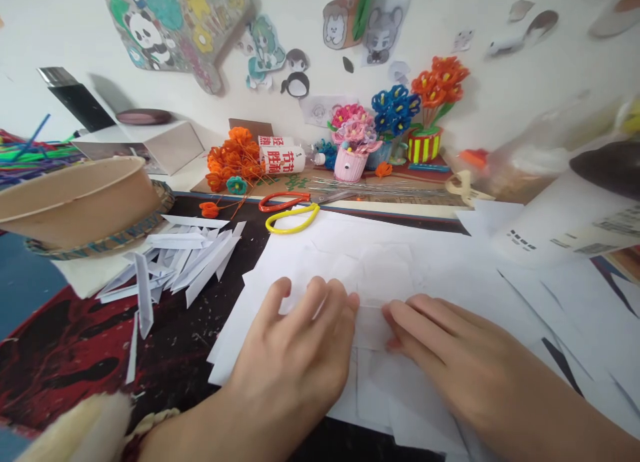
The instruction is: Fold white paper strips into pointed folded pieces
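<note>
A small piece of thin white paper (373,325) lies between my hands, on top of larger white sheets (450,255). My left hand (300,349) has its fingers bent, with the index finger and thumb at the left edge of the small paper. My right hand (450,342) pinches the paper's right edge between thumb and fingertips. Other thin white squares lie just beyond and below my fingers. Folded white paper strips (185,259) are heaped to the left on the dark table.
Scissors (293,219) with red and yellow handles lie behind the sheets. A round tan bowl (85,202) stands at the left. A large white bottle (565,202) is at the right. Orange flowers (235,159) and a pink pot (350,163) are at the back.
</note>
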`<action>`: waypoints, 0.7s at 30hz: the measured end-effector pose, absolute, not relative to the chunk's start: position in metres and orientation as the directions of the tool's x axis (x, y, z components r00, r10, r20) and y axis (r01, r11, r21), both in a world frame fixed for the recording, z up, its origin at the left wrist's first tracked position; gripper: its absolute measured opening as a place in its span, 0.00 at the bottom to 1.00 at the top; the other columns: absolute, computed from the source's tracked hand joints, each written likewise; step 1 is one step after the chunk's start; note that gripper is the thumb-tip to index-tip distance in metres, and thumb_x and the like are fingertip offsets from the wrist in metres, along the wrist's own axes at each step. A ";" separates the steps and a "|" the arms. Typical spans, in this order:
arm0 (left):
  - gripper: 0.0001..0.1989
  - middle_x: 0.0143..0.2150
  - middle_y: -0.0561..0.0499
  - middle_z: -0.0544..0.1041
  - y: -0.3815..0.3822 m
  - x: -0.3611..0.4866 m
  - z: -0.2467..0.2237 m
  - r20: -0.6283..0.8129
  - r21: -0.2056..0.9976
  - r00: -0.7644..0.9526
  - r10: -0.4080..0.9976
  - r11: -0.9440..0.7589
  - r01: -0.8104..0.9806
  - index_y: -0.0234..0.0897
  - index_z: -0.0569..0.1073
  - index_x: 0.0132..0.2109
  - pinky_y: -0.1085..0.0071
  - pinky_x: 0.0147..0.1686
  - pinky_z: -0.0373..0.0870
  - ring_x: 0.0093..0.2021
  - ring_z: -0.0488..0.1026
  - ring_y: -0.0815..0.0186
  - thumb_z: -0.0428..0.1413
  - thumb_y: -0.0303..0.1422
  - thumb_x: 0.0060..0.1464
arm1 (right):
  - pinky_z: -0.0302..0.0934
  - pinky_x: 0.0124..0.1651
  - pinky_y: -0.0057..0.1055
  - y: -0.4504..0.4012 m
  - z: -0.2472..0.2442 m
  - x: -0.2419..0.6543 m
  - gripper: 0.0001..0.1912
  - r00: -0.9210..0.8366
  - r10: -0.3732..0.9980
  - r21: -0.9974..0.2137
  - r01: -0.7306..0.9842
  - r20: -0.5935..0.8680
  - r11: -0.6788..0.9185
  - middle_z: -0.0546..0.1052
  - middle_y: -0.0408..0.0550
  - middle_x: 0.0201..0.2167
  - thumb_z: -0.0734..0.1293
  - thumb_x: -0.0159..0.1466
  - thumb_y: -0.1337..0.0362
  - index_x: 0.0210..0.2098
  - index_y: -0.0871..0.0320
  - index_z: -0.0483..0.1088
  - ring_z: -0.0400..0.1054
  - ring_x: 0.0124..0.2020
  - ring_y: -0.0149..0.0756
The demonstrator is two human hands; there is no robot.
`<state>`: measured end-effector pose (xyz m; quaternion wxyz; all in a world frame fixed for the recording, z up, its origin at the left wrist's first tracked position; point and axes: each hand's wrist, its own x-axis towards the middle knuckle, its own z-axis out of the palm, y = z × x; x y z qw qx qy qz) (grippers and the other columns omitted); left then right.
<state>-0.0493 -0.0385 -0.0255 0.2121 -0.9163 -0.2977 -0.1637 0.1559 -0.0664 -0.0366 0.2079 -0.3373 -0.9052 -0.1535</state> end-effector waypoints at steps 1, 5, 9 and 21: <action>0.16 0.45 0.46 0.77 -0.039 -0.050 -0.026 0.422 -0.285 0.763 0.490 -0.727 0.625 0.35 0.75 0.49 0.58 0.42 0.60 0.44 0.68 0.58 0.46 0.22 0.62 | 0.61 0.30 0.36 -0.066 -0.037 0.156 0.24 -0.685 0.549 0.132 0.675 0.480 0.726 0.73 0.51 0.23 0.56 0.65 0.80 0.17 0.59 0.69 0.66 0.29 0.39; 0.18 0.45 0.46 0.76 -0.039 -0.051 -0.026 0.400 -0.256 0.743 0.536 -0.713 0.652 0.38 0.75 0.50 0.56 0.41 0.59 0.44 0.68 0.55 0.47 0.21 0.60 | 0.60 0.29 0.36 -0.067 -0.038 0.157 0.24 -0.681 0.558 0.116 0.676 0.474 0.727 0.73 0.52 0.23 0.57 0.64 0.81 0.16 0.59 0.68 0.66 0.29 0.40; 0.18 0.43 0.46 0.77 -0.036 -0.052 -0.025 0.384 -0.210 0.736 0.557 -0.724 0.657 0.37 0.75 0.48 0.56 0.40 0.61 0.42 0.68 0.55 0.48 0.20 0.56 | 0.62 0.31 0.37 -0.066 -0.038 0.156 0.21 -0.667 0.568 0.112 0.690 0.483 0.715 0.74 0.53 0.25 0.58 0.64 0.80 0.19 0.60 0.71 0.66 0.31 0.41; 0.16 0.29 0.51 0.71 -0.033 -0.056 -0.023 0.369 -0.079 0.818 0.441 -0.863 0.500 0.32 0.74 0.50 0.63 0.27 0.53 0.30 0.61 0.62 0.52 0.26 0.54 | 0.61 0.30 0.39 -0.063 -0.037 0.155 0.18 -0.624 0.573 0.070 0.707 0.531 0.704 0.76 0.57 0.28 0.57 0.64 0.81 0.31 0.69 0.77 0.68 0.29 0.44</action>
